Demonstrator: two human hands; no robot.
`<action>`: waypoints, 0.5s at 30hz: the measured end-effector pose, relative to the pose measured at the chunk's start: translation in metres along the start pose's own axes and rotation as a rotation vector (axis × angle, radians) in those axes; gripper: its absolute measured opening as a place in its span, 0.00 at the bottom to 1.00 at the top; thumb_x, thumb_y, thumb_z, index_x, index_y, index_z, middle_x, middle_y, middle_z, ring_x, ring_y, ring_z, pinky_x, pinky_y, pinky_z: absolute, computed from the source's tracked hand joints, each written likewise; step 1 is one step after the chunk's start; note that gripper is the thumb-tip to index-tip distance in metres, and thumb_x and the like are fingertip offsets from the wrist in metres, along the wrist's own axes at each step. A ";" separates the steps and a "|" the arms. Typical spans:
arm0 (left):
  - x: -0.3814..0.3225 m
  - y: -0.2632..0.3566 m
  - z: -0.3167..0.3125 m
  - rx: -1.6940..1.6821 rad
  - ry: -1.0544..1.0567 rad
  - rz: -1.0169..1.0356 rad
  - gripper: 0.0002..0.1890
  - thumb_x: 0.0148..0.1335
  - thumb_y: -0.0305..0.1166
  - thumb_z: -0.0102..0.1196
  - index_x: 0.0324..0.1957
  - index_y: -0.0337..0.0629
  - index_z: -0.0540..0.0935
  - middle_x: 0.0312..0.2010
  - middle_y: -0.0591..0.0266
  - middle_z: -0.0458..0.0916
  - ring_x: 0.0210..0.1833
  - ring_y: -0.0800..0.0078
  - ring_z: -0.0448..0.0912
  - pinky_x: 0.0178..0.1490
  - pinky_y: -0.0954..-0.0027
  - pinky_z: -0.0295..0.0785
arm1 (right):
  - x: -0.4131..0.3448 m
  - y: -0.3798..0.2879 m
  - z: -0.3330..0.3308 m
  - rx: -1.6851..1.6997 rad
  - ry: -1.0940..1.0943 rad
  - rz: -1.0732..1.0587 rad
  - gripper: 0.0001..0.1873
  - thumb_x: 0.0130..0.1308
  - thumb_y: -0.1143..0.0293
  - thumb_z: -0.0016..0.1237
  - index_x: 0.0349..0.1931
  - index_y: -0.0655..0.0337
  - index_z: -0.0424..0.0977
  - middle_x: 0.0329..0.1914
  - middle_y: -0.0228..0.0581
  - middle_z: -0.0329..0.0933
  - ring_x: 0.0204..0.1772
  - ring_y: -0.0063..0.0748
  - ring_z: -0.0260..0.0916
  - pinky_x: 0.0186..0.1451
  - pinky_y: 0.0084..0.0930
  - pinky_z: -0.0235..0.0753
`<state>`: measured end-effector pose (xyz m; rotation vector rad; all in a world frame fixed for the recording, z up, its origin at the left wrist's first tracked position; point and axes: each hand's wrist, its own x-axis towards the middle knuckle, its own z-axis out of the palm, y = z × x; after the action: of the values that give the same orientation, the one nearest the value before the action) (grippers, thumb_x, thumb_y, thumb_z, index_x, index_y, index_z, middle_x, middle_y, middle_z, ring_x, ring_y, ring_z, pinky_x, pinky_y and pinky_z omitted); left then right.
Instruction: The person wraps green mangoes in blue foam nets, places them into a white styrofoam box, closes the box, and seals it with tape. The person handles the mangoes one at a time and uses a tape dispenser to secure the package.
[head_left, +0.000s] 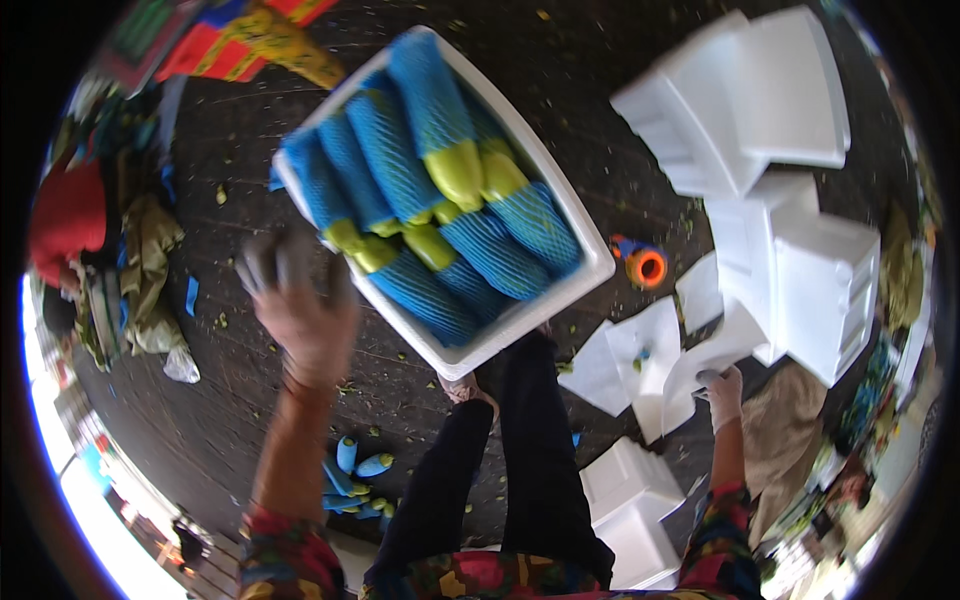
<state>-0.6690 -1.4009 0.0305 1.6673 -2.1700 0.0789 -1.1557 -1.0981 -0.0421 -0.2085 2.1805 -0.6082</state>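
A white foam box (574, 225) stands on the floor before me, tilted across the view. It holds several long yellow-green vegetables (455, 171), perhaps gourds, laid in two rows and wrapped in blue foam netting (427, 94). Left of the box's near side is my left hand (304, 307), in a glove with grey fingertips. It is blurred by motion, its fingers apart and nothing in it. Off to the right, my gloved right hand (724, 397) grips the edge of a thin white sheet (686, 386). More white sheets (645, 345) lie spread beside it.
White foam boxes (780, 262) are stacked at right, with more foam pieces (630, 480) by my leg. An orange-cored tape roll (646, 268) lies on the dark floor. Small blue-netted vegetables (349, 480) lie at lower left. A person in red (71, 214) is at far left.
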 end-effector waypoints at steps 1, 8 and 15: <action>-0.015 0.016 -0.020 -0.293 0.026 0.036 0.14 0.52 0.22 0.64 0.42 0.39 0.77 0.42 0.53 0.75 0.40 0.55 0.75 0.42 0.61 0.74 | -0.017 -0.042 0.014 0.194 0.096 -0.135 0.09 0.50 0.77 0.57 0.33 0.68 0.77 0.27 0.31 0.78 0.30 0.22 0.75 0.33 0.24 0.76; -0.134 0.110 -0.063 -0.852 -0.573 -0.579 0.22 0.49 0.33 0.68 0.46 0.40 0.78 0.40 0.53 0.78 0.42 0.52 0.78 0.48 0.57 0.74 | -0.087 -0.238 0.229 -0.564 -0.174 -1.577 0.07 0.52 0.72 0.52 0.33 0.57 0.77 0.32 0.39 0.78 0.37 0.43 0.75 0.40 0.42 0.72; -0.233 0.112 -0.023 -0.772 -0.564 -1.207 0.15 0.55 0.26 0.64 0.46 0.39 0.78 0.31 0.62 0.78 0.33 0.76 0.75 0.40 0.73 0.73 | -0.073 -0.264 0.325 -1.279 -0.443 -1.788 0.15 0.47 0.70 0.49 0.39 0.57 0.77 0.32 0.44 0.77 0.40 0.47 0.76 0.43 0.45 0.72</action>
<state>-0.7197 -1.1488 -0.0073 2.2434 -0.8327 -1.4561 -0.8740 -1.4162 -0.0332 -2.6887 1.0756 0.1584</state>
